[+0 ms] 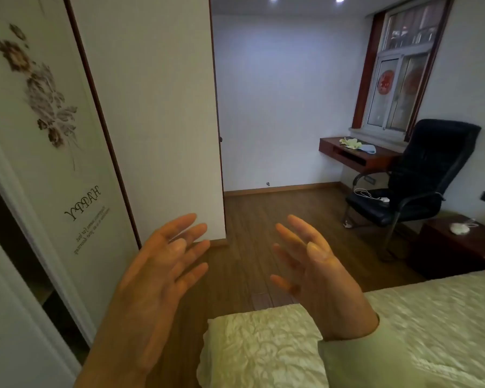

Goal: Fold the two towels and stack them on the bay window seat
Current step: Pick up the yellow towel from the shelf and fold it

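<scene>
Two small cloths lie on the wooden window ledge (347, 161) under the window at the far right: a crumpled pale yellow towel (350, 143) and a light blue towel (368, 148) beside it, touching. My left hand (163, 264) and my right hand (311, 264) are raised in front of me over the floor, palms facing each other, fingers spread, holding nothing. Both are far from the towels.
A black office chair (420, 175) stands in front of the ledge with a white cable on its seat. A dark nightstand (454, 247) sits at right. A bed with a cream quilt (347, 345) fills the lower right. A white wardrobe (123, 121) lines the left.
</scene>
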Motion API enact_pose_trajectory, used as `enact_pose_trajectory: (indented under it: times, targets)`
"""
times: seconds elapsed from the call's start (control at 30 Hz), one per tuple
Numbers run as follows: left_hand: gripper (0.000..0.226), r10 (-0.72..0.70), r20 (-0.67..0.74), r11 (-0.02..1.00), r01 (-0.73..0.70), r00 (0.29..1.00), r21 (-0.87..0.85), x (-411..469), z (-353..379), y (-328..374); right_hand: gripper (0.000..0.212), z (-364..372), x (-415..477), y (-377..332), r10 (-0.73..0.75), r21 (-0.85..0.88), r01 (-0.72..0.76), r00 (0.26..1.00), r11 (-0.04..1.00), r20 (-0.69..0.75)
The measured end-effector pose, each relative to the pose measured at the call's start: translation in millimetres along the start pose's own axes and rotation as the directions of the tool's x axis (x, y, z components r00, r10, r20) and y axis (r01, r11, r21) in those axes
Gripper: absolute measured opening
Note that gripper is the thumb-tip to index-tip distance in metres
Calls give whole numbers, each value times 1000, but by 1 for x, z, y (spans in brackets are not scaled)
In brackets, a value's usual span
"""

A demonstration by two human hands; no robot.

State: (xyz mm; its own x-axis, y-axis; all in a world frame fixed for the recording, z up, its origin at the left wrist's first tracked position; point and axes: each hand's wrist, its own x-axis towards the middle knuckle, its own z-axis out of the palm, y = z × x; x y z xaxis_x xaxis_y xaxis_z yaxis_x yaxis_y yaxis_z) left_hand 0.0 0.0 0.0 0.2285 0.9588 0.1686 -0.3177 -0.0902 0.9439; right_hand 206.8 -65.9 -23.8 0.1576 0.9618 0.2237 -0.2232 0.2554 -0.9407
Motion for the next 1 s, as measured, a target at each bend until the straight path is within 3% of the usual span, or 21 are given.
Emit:
enact_pose_trajectory:
  times: [0.17, 0.53, 0.77, 1.0]
  targets:
    - [33, 43, 81, 999, -43, 996, -4, 19, -50, 18, 92, 52, 20, 9, 9, 2, -9, 999, 1000, 31]
    - [38, 43, 136, 997, -52, 990, 64, 88, -170, 74, 96, 175, 88, 25, 5, -15, -6, 999, 1000, -54]
    - [36, 15, 161, 997, -27, 987, 73, 122, -204, 76, 97, 207, 129, 35, 19, -32, -21, 998, 999, -60]
    - [36, 40, 96, 998, -44, 995, 47, 176, -245, 65, 92, 226, 196, 68, 45, -51, -46, 999, 998, -14]
